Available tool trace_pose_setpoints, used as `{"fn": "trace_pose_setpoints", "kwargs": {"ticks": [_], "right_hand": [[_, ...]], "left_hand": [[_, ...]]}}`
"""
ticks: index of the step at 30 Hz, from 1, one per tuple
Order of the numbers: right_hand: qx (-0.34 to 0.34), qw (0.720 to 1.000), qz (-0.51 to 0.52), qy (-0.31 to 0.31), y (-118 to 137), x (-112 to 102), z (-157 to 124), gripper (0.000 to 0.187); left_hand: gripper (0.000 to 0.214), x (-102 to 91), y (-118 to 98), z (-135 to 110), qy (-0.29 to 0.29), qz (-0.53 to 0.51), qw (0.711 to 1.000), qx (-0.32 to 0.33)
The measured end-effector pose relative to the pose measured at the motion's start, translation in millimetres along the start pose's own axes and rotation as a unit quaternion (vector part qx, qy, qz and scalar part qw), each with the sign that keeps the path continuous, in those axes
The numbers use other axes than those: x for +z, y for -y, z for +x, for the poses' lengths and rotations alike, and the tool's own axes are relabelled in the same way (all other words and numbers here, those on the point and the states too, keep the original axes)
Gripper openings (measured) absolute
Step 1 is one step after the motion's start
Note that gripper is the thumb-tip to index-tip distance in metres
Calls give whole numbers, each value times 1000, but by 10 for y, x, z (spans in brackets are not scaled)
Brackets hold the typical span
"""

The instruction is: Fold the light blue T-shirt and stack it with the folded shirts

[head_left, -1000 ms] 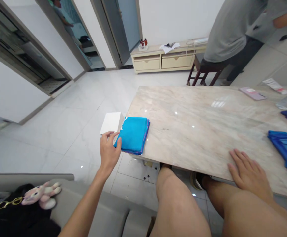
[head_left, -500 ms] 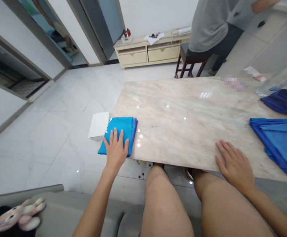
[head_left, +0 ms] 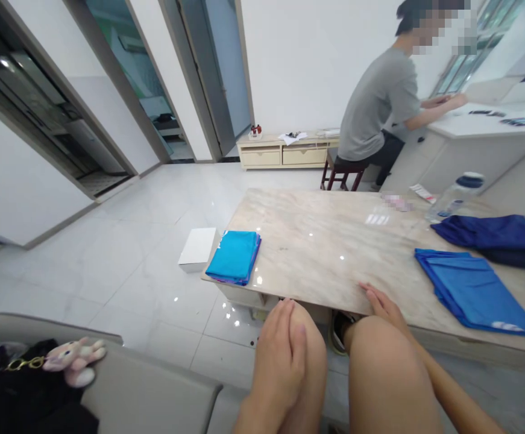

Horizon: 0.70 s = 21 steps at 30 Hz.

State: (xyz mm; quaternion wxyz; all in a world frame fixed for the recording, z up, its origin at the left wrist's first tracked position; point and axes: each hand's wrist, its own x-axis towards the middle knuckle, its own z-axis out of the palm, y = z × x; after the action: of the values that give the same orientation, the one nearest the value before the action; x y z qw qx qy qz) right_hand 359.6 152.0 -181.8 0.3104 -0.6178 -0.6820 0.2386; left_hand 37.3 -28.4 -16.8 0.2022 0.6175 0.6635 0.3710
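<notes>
My left hand (head_left: 279, 352) lies on my left knee, holding nothing. My right hand (head_left: 380, 306) rests its fingertips on the near edge of the marble tabletop (head_left: 325, 253), beside my right knee. Far from both hands, a folded cyan cloth (head_left: 234, 257) lies at the table's left end, with a white box (head_left: 198, 249) on the floor just beyond it. To the right lie a folded blue cloth (head_left: 474, 292) and a crumpled navy cloth (head_left: 492, 234). A clear water bottle (head_left: 455, 198) stands behind them.
A person in a grey T-shirt (head_left: 375, 105) sits on a dark wooden stool at a white counter (head_left: 483, 129), back right. A low drawer cabinet (head_left: 282, 157) stands against the far wall. A grey sofa (head_left: 90, 361) at lower left holds a pink plush toy (head_left: 76, 360).
My left hand has left the cyan cloth and moved back onto my knee. My right hand has slid to the table's near edge. My view has tilted up, showing more of the room.
</notes>
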Motion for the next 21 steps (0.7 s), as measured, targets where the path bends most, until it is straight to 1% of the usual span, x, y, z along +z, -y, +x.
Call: {"fn": "trace_pose_setpoints", "kwargs": {"ticks": [3, 4, 5, 6, 7, 9, 11, 12, 13, 15, 17, 18, 19, 21], "right_hand": [[54, 993, 101, -27, 227, -228, -239, 68], [72, 989, 122, -41, 320, -308, -347, 71], [82, 984, 150, -40, 420, -376, -458, 75], [97, 976, 190, -41, 522, -425, -564, 80], [102, 966, 235, -29, 621, -452, -659, 82], [88, 942, 324, -8, 791, -455, -818, 77], [77, 925, 371, -23, 931, -433, -973, 71], [68, 923, 376, -33, 1000, -426, -1064, 69], [55, 927, 368, -42, 1073, -424, -1169, 67], [3, 951, 305, -49, 1241, -426, -1416, 62], [-61, 980, 178, -67, 1435, -414, -1691, 62], [-87, 987, 100, -87, 1532, -396, -1824, 67], [-104, 988, 24, -113, 1622, -372, -1947, 73], [-122, 974, -102, -161, 1757, -315, -2138, 81]], "left_hand": [[49, 91, -99, -66, -7, 74, 990, 122], [47, 116, -118, -77, -14, 89, 984, 151], [45, 141, -131, -79, -23, 101, 980, 168], [44, 170, -137, -71, -37, 112, 977, 176], [43, 204, -141, -54, -49, 122, 975, 177], [41, 284, -151, -8, -58, 136, 973, 178], [41, 359, -176, 25, -55, 140, 971, 188], [40, 387, -193, 31, -54, 142, 969, 194], [40, 407, -209, 31, -53, 144, 968, 200], [40, 417, -232, 17, -58, 154, 964, 207], [40, 394, -236, -13, -59, 165, 962, 210], [41, 374, -232, -35, -59, 169, 961, 209], [43, 351, -225, -64, -60, 173, 961, 206], [47, 305, -206, -139, -64, 185, 961, 194]]}}
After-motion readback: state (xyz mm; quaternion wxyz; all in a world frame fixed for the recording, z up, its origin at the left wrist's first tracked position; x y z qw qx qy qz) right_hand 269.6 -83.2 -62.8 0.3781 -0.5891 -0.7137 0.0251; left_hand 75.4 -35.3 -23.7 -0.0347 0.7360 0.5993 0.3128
